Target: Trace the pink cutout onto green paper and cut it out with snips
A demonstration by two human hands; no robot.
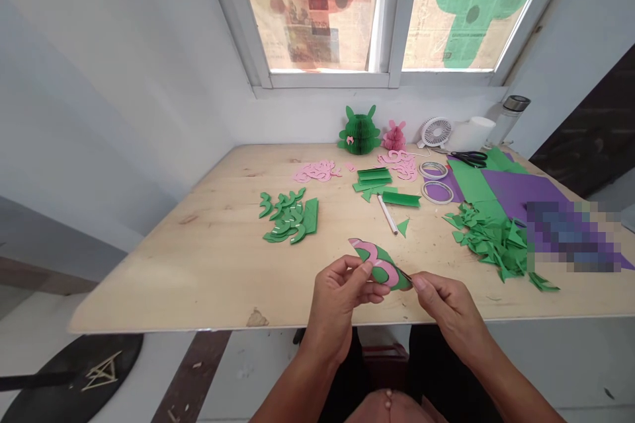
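Note:
Just above the table's front edge, my left hand point(342, 291) pinches a folded green paper piece point(383, 275) with a curved pink paper shape point(367, 251) lying against it. Thumb and fingers of my right hand point(444, 297) are closed at the paper's right end. A thin dark tool point(405, 275) sticks out from them and touches the paper's edge; its kind is mostly hidden by the fingers. Beyond my hands lie a white pen point(387, 215) and a small green paper scrap point(403, 227).
Cut green curved pieces point(288, 217) lie left, and green scraps point(496, 241) are heaped right. Pink cutouts point(317, 171), green strips point(374, 177), tape rolls point(437, 192), black-handled scissors point(469, 158) and purple paper point(526, 188) lie farther back. Paper figures point(361, 132) and a fan point(436, 131) stand by the wall.

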